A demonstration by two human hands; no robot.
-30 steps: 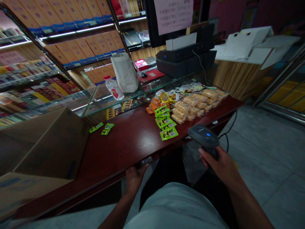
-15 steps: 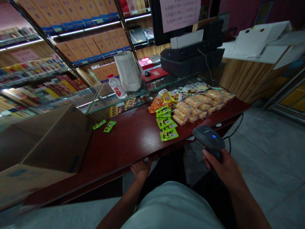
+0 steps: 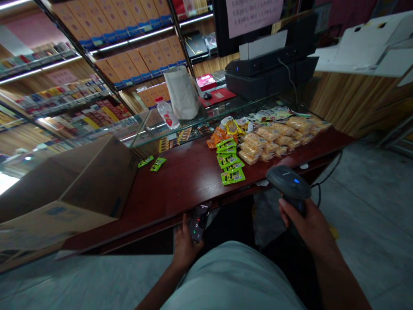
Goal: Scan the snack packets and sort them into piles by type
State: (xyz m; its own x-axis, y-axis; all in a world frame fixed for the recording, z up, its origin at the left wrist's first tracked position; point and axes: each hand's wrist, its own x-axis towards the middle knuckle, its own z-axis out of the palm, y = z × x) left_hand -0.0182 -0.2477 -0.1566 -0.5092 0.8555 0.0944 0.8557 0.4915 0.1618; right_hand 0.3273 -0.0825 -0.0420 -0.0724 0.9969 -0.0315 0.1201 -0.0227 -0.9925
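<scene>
My left hand (image 3: 187, 243) is closed round a smartphone (image 3: 200, 221) at the counter's front edge; its lit screen faces up with red and green icons. My right hand (image 3: 301, 221) grips the handle of a black barcode scanner (image 3: 289, 183), which has a blue light on top. Beyond the scanner, on the dark red counter (image 3: 180, 185), lie several packs of wrapped pale snacks (image 3: 258, 144). Left of them is a row of green sachets (image 3: 230, 161), with orange packets (image 3: 222, 136) and yellow packets (image 3: 234, 126) behind. Two more green sachets (image 3: 158, 164) lie apart on the left.
An open cardboard box (image 3: 87, 185) stands at the counter's left end. Behind the counter a glass display case carries a strawberry-marked bottle (image 3: 167, 114) and a white paper bag (image 3: 181, 92). A cash register (image 3: 267, 73) stands further right. The scanner's cable hangs at the right.
The smartphone has come into view in my left hand from under the counter's edge, its screen lit. My right hand keeps hold of the scanner. The view has shifted slightly.
</scene>
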